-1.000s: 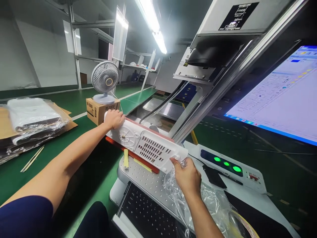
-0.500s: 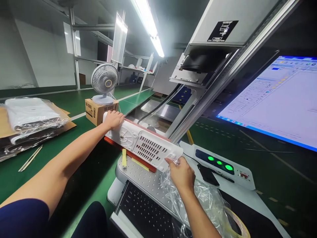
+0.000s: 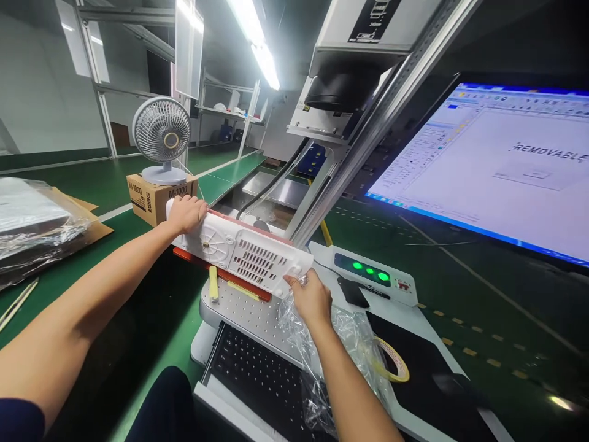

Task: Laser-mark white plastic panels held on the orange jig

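A long white plastic panel with a slotted grille and a round ribbed part lies tilted across an orange-red base. My left hand is closed over its far left end. At the near right end, my right hand grips the panel's corner, thumb on top. Clear plastic film hangs under and beside my right hand; whether the fingers also pinch it I cannot tell. Below the panel is a perforated metal plate, with a yellow block standing by the orange base.
Above hangs a machine head with a black lens on a metal column. A monitor stands right, over a control panel with green lights. A keyboard, tape roll, fan on a carton and wrapped stack surround me.
My view has turned right, so everything sits further left. Both hands keep their hold on the panel. The monitor now shows the word "REMOVABLE".
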Motion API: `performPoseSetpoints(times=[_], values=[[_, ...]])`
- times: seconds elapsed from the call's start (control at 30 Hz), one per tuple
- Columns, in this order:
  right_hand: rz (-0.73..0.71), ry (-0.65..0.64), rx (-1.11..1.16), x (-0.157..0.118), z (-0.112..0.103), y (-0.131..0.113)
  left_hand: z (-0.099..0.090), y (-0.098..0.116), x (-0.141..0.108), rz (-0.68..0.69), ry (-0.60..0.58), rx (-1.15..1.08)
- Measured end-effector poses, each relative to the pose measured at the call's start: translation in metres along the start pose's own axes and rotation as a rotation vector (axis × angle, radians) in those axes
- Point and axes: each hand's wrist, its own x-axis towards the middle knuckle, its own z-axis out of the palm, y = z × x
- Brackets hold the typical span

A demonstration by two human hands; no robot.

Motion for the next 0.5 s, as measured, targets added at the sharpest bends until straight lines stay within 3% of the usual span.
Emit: performPoseSetpoints(times=[0.5], values=[[-0.004, 0.018, 0.005, -0.0006, 0.0038, -0.0016, -0.0027, 0.0009, 0.0030, -0.026, -0.027, -0.020]])
